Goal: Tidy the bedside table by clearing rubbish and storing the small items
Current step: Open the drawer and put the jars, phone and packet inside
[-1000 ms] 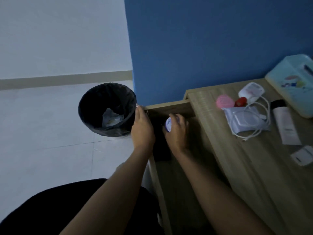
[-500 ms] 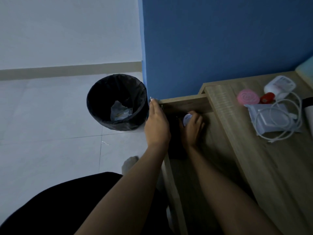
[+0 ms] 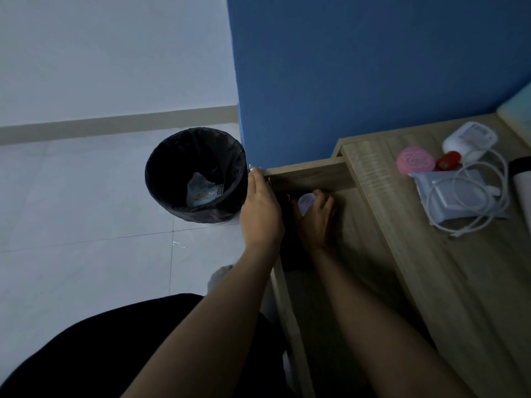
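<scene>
Bin (image 3: 201, 215) beside open drawer (image 3: 310, 175); pouch (image 3: 448, 196), pink disc (image 3: 415, 160) on tabletop (image 3: 459, 282).

Left hand (image 3: 260, 214) flat, outstretched; right hand (image 3: 316, 222) fingers curled round small container (image 3: 304, 203)

Dim, bluish light is filling the room; the brightest area is lying at 10 o'clock, where the pale wall (image 3: 100, 53) and floor tiles (image 3: 71, 225) are catching it. Toward 3 o'clock the open drawer (image 3: 310, 175) is sitting in deep shadow, and the small pale thing (image 3: 305, 201) in the right hand (image 3: 317, 222) is showing smeared, perhaps from motion. The wide lens is bowing straight lines near the edges. At 7 o'clock the black clothing (image 3: 86, 354) is showing no detail.
</scene>
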